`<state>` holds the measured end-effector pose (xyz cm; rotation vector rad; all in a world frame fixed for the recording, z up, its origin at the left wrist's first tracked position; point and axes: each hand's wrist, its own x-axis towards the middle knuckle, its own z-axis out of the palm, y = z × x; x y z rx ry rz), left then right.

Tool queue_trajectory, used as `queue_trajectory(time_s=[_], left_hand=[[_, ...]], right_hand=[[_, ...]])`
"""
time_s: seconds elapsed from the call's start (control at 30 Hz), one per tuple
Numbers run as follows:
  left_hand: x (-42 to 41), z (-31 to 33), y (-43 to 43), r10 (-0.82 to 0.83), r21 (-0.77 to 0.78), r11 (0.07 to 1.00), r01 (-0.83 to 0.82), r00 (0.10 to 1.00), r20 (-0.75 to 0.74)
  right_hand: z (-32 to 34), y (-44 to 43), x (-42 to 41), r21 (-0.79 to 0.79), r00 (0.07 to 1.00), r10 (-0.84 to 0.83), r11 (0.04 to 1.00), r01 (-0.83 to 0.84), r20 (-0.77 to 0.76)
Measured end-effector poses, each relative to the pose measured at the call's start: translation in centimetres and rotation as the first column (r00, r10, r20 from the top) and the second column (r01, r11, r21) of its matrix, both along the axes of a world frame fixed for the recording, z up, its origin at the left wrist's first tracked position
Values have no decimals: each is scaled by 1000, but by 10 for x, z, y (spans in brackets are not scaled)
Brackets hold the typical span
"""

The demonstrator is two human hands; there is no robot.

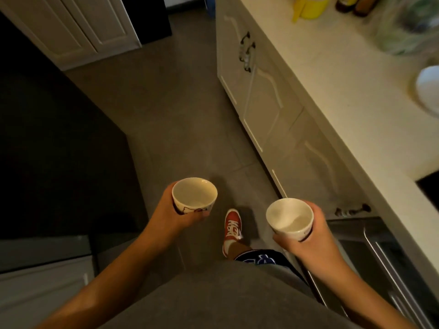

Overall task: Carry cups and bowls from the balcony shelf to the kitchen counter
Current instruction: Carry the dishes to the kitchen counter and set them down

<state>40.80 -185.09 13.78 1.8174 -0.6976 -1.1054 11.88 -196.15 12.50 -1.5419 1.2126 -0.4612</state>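
My left hand [171, 213] holds a small white cup with a red and dark pattern [194, 195], upright and empty, over the grey floor. My right hand [311, 238] holds a plain white cup [288, 217], also upright and empty, close to the cabinet fronts. The pale kitchen counter [332, 74] runs along the right side, above and to the right of both cups. Neither cup touches the counter.
White cabinet doors with dark handles [247, 53] line the right under the counter. On the counter stand a yellow container [311, 5], dark bottles [351, 4], a plastic bag [408, 27] and a white bowl [427, 89]. An oven front [380, 252] is at lower right. A dark block fills the left.
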Motion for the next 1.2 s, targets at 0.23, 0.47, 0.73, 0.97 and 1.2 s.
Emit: queue_trajectory(time_s=[0.23,0.47,0.73,0.97,1.2], left_hand=[[55,20,-67,101,20,995,-101,995,14],[121,16,-123,165,26,986,-166,985,43],[238,-4,-229,110,39,993,-110,994,-1],[307,15,-364,-225,9,974,225,974,-9],[300,19,-496,-430,-40,903,428,902,-52]], right_hand=[[13,-122,93,38,994,85,995,-87,68],[10,-216,196,-34,977,190,982,-187,101],[-10,-299,284,-43,988,126,992,-122,88],[3,-342,301,-51,992,-124,991,124,18],[21,-381,291,-79,923,-385,919,386,18]])
